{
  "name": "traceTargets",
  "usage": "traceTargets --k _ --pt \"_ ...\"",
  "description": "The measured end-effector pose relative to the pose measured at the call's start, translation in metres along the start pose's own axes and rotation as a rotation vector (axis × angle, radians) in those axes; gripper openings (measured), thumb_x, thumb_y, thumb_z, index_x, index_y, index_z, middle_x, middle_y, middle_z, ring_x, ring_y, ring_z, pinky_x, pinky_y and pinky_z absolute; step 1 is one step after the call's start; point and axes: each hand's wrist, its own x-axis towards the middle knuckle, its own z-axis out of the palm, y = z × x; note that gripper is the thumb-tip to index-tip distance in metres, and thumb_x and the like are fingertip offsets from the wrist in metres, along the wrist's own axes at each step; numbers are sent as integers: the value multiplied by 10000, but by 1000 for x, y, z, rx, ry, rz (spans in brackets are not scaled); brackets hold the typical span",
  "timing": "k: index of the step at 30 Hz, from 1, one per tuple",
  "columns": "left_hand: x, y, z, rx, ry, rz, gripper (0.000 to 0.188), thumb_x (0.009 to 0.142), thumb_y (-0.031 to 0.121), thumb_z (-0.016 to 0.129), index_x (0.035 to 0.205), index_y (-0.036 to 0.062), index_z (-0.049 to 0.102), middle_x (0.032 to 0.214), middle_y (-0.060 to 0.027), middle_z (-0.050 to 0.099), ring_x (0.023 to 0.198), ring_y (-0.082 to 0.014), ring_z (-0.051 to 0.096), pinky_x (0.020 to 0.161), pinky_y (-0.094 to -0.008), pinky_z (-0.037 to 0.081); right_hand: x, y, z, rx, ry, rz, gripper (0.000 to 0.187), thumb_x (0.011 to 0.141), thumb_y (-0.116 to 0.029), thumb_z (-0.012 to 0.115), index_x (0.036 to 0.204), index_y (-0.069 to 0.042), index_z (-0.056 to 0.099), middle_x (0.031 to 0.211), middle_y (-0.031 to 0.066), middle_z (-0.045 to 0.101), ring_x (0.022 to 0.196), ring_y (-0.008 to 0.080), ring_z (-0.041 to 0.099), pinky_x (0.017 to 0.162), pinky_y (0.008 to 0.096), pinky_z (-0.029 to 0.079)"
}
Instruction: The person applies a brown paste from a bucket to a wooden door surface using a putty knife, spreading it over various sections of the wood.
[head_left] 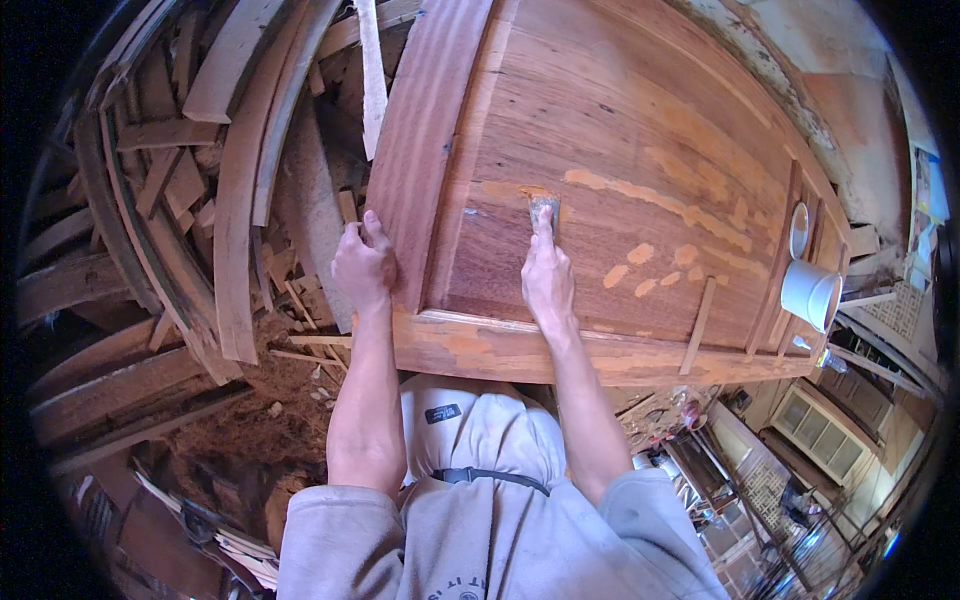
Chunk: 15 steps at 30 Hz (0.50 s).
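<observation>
A large reddish-brown wooden panel [500, 255] with a framed border lies in front of me. Orange-brown filler [660, 205] is smeared across it in streaks and several small patches. My right hand [549, 285] grips a putty knife [543, 215], its index finger stretched along the blade. The blade touches the panel surface, with a dab of filler at its far edge. At the panel's left edge, beside the frame board [425, 150], my left hand [363, 265] is closed, fingers curled. What those fingers hold, if anything, is hidden.
A white tub [810, 295] stands at the panel's right end, with a round lid [799, 230] beside it and a small bottle [830, 361] nearby. A thin stick [698, 325] lies across the near edge. Scrap boards [240, 210] pile up at left, above sawdust [265, 395].
</observation>
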Motion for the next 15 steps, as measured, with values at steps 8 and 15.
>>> traceTargets --k 8,15 --pt "3 -11 5 2 -8 -30 537 954 526 421 926 54 676 875 -206 699 834 -416 663 753 -503 497 11 -10 -54 -176 -250 -257 454 989 -214 460 1431 -121 417 757 280 640 733 449 651 662 561 510" --pt "1 -5 3 39 7 -24 550 954 538 415 924 53 672 878 -206 699 836 -417 661 759 -512 490 62 -38 -79 -517 -459 -329 329 979 -299 484 1299 -249 541 901 198 686 821 401 669 697 517 548"
